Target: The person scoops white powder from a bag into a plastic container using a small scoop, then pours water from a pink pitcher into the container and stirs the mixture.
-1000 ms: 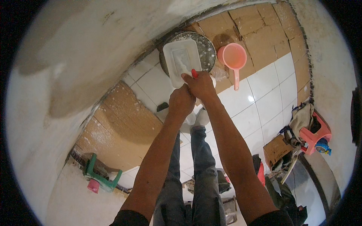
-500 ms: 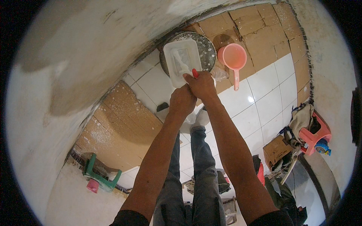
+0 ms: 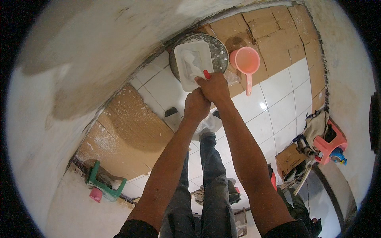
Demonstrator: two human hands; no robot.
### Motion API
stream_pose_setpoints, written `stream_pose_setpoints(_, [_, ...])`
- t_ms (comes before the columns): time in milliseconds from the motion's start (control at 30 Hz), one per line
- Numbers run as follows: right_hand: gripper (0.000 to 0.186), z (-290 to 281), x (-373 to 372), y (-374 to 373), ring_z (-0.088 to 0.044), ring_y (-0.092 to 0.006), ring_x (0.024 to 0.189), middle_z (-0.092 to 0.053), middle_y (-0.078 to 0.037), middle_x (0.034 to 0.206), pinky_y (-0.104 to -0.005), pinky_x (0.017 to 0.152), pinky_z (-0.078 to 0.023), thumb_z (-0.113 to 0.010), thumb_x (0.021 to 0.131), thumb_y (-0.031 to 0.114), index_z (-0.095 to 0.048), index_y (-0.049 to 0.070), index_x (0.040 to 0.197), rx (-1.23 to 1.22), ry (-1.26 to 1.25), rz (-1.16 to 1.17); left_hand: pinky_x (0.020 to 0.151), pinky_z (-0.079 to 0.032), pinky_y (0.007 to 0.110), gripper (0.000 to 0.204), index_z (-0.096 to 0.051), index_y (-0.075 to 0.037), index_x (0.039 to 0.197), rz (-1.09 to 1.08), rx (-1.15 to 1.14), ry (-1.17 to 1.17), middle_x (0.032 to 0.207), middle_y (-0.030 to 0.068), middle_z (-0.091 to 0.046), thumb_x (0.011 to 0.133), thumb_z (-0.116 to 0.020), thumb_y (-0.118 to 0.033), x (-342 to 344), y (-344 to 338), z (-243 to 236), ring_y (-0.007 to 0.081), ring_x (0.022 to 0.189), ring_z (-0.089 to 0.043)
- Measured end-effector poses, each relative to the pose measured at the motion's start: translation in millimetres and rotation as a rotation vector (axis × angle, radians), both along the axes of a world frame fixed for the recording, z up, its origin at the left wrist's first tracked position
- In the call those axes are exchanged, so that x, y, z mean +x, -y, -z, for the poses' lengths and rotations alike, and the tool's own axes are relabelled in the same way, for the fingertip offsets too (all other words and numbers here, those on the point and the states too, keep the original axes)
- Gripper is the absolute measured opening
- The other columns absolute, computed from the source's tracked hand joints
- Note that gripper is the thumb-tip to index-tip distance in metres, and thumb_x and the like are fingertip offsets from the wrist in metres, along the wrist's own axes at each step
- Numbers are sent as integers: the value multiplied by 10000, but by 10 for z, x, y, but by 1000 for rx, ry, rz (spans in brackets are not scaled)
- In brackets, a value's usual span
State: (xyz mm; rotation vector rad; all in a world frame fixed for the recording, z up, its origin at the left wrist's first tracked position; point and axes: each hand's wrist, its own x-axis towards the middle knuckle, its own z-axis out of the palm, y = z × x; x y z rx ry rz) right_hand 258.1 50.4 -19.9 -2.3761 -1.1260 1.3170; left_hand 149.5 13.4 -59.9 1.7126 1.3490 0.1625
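My right hand (image 3: 215, 89) is closed around a red-handled tool (image 3: 206, 74); only the handle's end shows past the thumb. Pressed against its wrist side is my left hand (image 3: 197, 104), also closed, with whatever it grips hidden. Both hands are over the near edge of a white rectangular tray (image 3: 180, 65), which has white paste (image 3: 191, 63) in it. The tray rests on a dark, round, white-spattered surface (image 3: 219, 55). Below the hands, crumpled translucent plastic (image 3: 205, 123) shows near my foot; I cannot tell whether a hand holds it.
A pink dipper (image 3: 247, 61) containing liquid stands right of the tray. Cardboard sheets (image 3: 123, 127) cover parts of the white tiles (image 3: 260, 113). The wall (image 3: 79, 71) runs close on the left. A green stool (image 3: 101, 184), a pink stool (image 3: 333, 141) and a cardboard box (image 3: 291, 160) stand nearer.
Both hands have shifted slightly to the right, still together with the red handle in the right one. More of my left foot shows beside the left wrist.
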Motion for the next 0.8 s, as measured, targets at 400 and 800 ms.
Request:
stream_pose_setpoints(400, [456, 40, -47, 28, -635, -432, 861, -629, -285, 890, -487, 771, -508, -679, 762, 401, -664, -49, 834, 0, 37, -64, 660, -480, 498, 154, -624, -6, 852, 13, 19, 29, 778, 206, -628, 769, -617, -136, -40, 10, -35, 400, 733, -616])
stream_pose_setpoints(800, [474, 26, -35, 32, -625, -437, 905, -609, -293, 962, -486, 808, -504, -682, 761, 393, -652, -59, 903, -58, 61, -50, 670, -467, 512, 165, -624, -24, 862, 57, 21, 43, 782, 193, -627, 758, -626, -152, -45, 11, -38, 396, 760, -603])
